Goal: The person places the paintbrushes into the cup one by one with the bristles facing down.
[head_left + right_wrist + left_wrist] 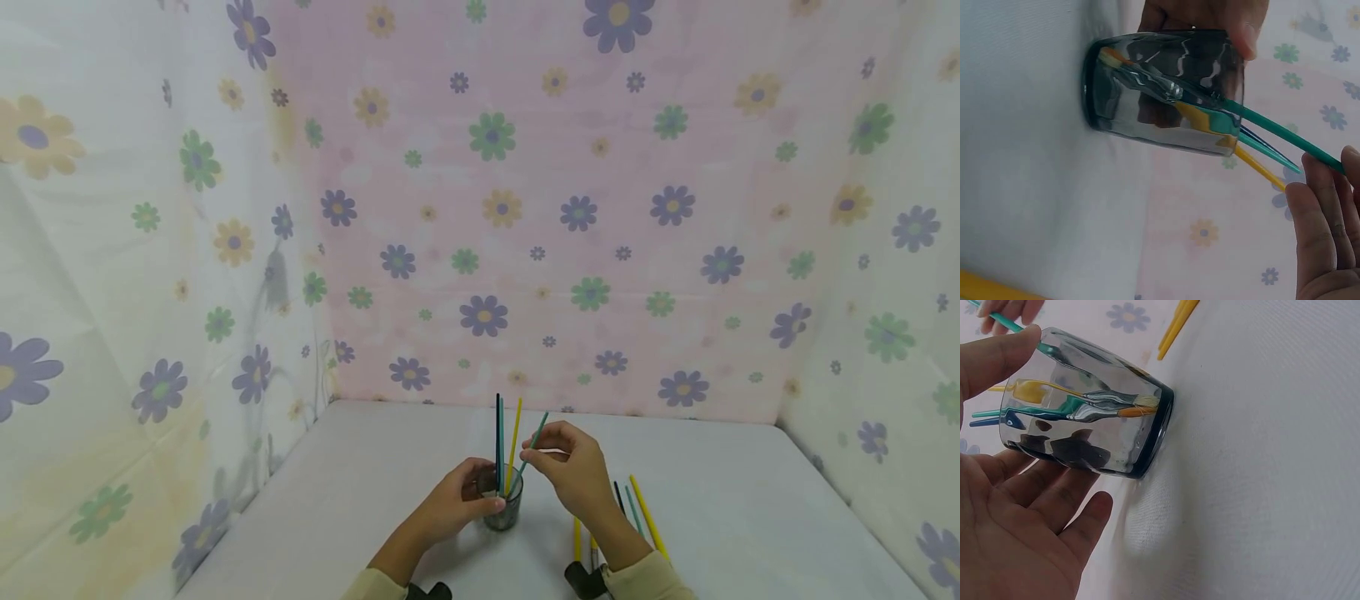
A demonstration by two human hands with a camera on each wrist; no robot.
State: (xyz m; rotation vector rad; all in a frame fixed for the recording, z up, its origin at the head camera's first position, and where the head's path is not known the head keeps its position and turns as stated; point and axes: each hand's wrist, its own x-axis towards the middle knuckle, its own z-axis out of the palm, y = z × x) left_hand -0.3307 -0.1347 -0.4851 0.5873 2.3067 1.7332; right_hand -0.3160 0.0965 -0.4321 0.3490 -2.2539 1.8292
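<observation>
A clear drinking glass (504, 518) stands on the white table, gripped by my left hand (450, 502), its thumb near the rim and its fingers round the far side. My right hand (576, 468) pinches a green paintbrush (1285, 132) by its handle. That brush slants into the glass, with its lower part inside. Also in the glass lean a yellow paintbrush (515, 433), a second green paintbrush (1266, 149) and a dark blue paintbrush (985, 422). Bristles show through the glass near its base in the left wrist view.
More paintbrushes lie on the table by my right forearm, among them a thick yellow one (647, 518), a green one (633, 510) and a dark one (618, 498). Flower-printed cloth (525, 233) hangs behind the table and at both sides.
</observation>
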